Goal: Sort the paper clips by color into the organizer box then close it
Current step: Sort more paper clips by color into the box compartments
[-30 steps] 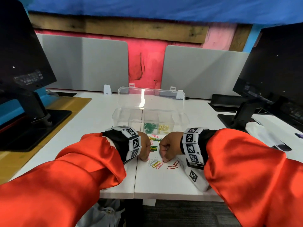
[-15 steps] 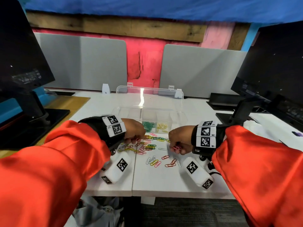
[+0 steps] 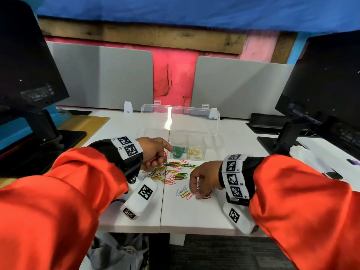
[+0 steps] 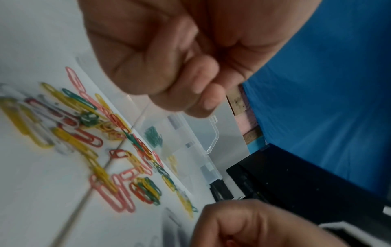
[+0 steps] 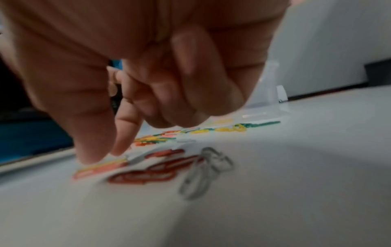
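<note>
Lifting away from the desk since a second ago, the left hand (image 3: 153,151) now hovers by the box's (image 3: 214,140) near wall with a few red and pink clips (image 3: 158,159) pinched in its curled fingers. A second ago both fists sat side by side over the pile (image 3: 174,170); now they are apart. The right hand (image 3: 204,178) has dropped to the small near group of clips, thumb and forefinger touching the desk beside a yellow and a pink clip (image 5: 99,168); whether it already grips one I cannot tell. Red clips (image 5: 148,173) and clear ones (image 5: 203,172) lie just beside those fingertips.

This looks like the red or pink round: green clips (image 3: 178,151) and yellow clips (image 3: 194,152) already sit in two neighbouring compartments, the left hand seems bound for another one, and most of the pile is unsorted. The lid (image 3: 179,117) stands open behind, so closing is far off.

The desk (image 3: 194,213) is white, two tops meeting at a seam that runs under the pile. Grey dividers (image 3: 101,76) stand behind, with a red wall between them, and a dark monitor (image 3: 327,82) stands at each side.
</note>
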`<state>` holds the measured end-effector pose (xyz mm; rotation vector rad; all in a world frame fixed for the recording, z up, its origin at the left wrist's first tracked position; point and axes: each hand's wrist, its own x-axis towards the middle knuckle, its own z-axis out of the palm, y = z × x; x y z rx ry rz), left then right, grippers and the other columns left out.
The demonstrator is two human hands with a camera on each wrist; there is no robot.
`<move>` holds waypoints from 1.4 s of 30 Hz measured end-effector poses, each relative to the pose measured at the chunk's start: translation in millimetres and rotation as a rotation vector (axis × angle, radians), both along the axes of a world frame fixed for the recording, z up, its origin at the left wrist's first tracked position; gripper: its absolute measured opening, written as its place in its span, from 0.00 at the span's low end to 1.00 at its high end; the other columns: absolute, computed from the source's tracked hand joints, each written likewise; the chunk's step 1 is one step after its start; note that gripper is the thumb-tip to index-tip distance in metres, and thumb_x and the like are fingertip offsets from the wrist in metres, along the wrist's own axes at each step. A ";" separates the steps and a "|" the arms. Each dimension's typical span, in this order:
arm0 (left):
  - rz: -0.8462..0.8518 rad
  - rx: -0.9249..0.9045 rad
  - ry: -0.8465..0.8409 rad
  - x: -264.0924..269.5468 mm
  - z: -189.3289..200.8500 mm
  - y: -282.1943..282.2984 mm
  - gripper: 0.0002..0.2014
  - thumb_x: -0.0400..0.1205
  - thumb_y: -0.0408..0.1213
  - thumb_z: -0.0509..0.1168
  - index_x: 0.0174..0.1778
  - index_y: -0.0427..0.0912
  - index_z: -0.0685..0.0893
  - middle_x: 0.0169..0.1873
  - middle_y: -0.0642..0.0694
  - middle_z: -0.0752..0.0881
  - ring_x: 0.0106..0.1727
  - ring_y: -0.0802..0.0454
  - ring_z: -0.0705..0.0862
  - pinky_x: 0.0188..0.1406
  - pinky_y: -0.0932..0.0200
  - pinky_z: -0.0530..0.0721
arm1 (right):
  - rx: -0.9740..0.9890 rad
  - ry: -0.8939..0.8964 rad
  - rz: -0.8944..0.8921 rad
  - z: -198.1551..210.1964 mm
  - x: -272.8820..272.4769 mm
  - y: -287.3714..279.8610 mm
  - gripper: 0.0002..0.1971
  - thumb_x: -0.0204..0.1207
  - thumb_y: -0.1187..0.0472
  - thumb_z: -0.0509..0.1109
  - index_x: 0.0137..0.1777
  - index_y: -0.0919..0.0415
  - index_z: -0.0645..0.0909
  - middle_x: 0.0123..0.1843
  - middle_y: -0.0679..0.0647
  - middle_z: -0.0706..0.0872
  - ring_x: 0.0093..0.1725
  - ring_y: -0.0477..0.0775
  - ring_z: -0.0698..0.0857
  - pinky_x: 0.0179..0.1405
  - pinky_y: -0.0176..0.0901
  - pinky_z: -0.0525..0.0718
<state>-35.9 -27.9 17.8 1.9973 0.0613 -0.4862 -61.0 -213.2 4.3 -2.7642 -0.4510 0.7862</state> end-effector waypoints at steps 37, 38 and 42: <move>-0.753 1.019 -0.280 18.1 -21.7 -28.9 0.08 0.77 0.38 0.70 0.51 0.50 0.84 0.42 0.52 0.79 0.33 0.60 0.73 0.19 0.80 0.70 | 0.244 0.093 -0.370 3.8 21.7 -24.2 0.13 0.63 0.70 0.75 0.24 0.55 0.77 0.23 0.53 0.70 0.25 0.51 0.63 0.24 0.38 0.60; -0.751 1.009 -0.247 19.1 -23.2 -29.4 0.06 0.77 0.38 0.69 0.49 0.50 0.83 0.39 0.51 0.79 0.31 0.60 0.72 0.15 0.82 0.68 | 0.251 0.098 -0.378 2.1 22.3 -24.0 0.13 0.65 0.70 0.74 0.24 0.56 0.77 0.23 0.53 0.70 0.25 0.51 0.64 0.24 0.38 0.60; -0.705 1.000 -0.207 19.9 -30.1 -29.9 0.08 0.76 0.36 0.67 0.32 0.50 0.78 0.28 0.56 0.76 0.29 0.61 0.72 0.27 0.69 0.73 | 0.285 0.119 -0.404 -3.3 24.9 -21.2 0.13 0.68 0.71 0.69 0.26 0.59 0.75 0.19 0.52 0.72 0.23 0.51 0.65 0.22 0.37 0.62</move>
